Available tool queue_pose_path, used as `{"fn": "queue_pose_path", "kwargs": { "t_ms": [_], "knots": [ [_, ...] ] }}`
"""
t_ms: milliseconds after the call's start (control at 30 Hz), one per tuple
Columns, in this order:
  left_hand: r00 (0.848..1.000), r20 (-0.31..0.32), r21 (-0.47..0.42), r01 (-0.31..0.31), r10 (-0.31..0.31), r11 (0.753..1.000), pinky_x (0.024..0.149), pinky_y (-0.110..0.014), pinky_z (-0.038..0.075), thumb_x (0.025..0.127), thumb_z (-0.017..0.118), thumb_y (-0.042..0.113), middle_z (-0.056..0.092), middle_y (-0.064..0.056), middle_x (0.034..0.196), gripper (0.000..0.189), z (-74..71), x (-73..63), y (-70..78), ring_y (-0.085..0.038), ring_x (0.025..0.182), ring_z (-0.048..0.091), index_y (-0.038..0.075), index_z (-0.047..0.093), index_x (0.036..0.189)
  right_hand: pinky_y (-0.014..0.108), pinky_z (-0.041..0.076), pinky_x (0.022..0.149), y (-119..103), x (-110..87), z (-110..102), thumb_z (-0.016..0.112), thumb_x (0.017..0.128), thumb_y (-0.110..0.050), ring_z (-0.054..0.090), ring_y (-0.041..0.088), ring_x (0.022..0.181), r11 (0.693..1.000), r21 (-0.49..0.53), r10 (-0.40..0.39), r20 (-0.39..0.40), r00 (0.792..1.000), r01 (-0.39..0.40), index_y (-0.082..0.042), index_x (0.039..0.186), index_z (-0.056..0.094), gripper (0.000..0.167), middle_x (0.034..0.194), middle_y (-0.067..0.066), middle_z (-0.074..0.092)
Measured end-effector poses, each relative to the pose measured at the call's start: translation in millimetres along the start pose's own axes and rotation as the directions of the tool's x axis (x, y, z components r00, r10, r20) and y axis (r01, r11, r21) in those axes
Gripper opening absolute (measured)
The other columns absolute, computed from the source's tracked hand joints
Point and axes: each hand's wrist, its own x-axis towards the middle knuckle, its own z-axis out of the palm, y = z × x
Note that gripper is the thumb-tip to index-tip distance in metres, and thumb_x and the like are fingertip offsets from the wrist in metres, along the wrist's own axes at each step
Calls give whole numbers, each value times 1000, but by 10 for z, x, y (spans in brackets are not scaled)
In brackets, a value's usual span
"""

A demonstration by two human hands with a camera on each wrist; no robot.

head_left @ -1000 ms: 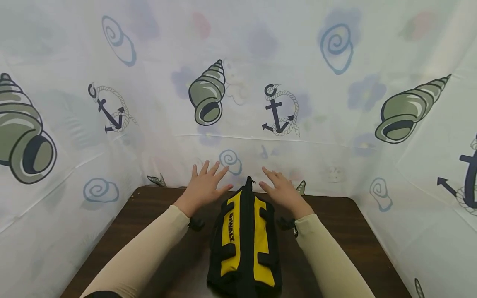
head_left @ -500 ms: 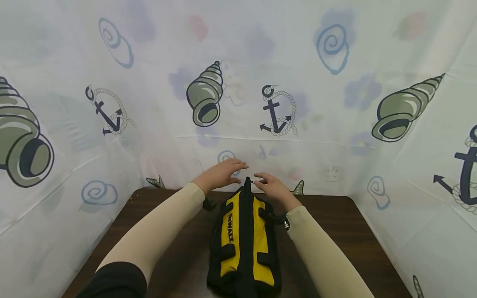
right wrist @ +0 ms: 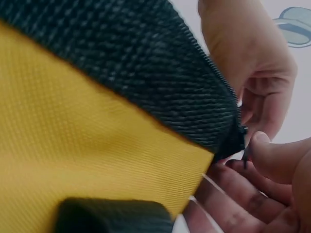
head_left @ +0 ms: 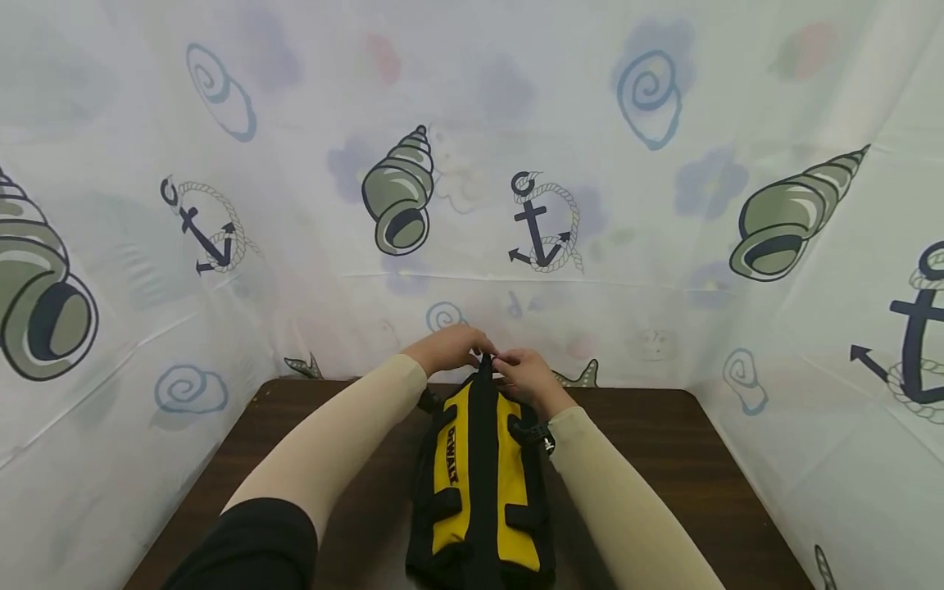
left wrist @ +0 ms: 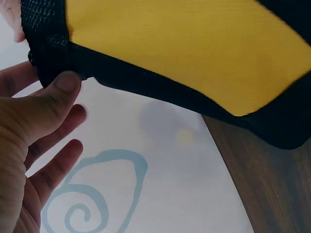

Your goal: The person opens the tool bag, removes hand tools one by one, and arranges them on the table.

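A black and yellow DeWalt tool bag lies lengthwise on the table, its black top strip running away from me. My left hand is at the far end of the bag. In the left wrist view, its thumb and forefinger pinch the black end corner, and the other fingers are spread. From the right side, my right hand meets it there. The right wrist view shows the right thumb and a bent finger pinching the small dark zipper pull, where the zipper teeth end.
The dark brown wooden table ends just beyond the bag. White curtain fabric, printed with shells and anchors, hangs behind it and along both sides. A dark wrist strap sits at the right wrist, close to the bag's side.
Both hands were spread open on either side of the bag's far end. They have come together there: the right took hold of the zipper pull, then the left pinched the end corner.
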Motion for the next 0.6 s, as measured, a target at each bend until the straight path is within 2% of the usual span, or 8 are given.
{"fn": "queue_pose_path", "kwargs": {
  "t_ms": [133,233,333,467,533,600],
  "knots": [
    [999,-1,-6,-34,34,999,90,-29,62,99,81,15,83,7,106,17,-4,41,-8,-9,92,73,21,87,114,44,65,99,63,34,28,66,111,-18,79,29,108,998,-49,-33,-38,999,31,-5,126,80,24,128,16,76],
    [999,-4,15,-32,32,999,83,-28,60,97,83,19,82,7,94,6,-28,69,-4,-8,81,67,17,87,101,40,66,93,84,41,25,67,110,-16,75,24,97,997,-56,-64,-54,996,61,-6,116,81,18,117,13,77],
    [1000,11,13,-11,11,1000,81,-28,57,96,84,19,81,6,89,6,-56,87,3,-10,77,63,14,87,95,34,62,84,86,36,18,68,110,-15,66,22,88,993,-70,-98,-48,994,94,-6,111,80,15,110,12,76],
    [999,37,9,-12,12,1000,81,-28,58,96,84,14,81,4,90,3,-82,109,13,-11,78,62,13,87,95,30,54,75,94,29,25,69,109,-15,56,19,77,988,-95,-126,-46,991,121,-7,108,79,13,103,7,74],
    [999,42,22,-19,18,1000,81,-28,59,96,84,12,81,4,90,4,-86,116,12,-12,78,63,13,87,95,30,56,75,104,26,38,69,109,-16,54,20,74,989,-85,-130,-54,990,125,-6,108,77,13,101,7,72],
    [999,45,39,-20,18,999,80,-28,59,96,84,10,81,4,90,5,-79,115,6,-11,77,63,14,87,94,33,62,81,110,19,53,68,109,-15,61,19,79,990,-56,-135,-53,989,132,-4,110,76,14,105,13,73]
  ]
}}
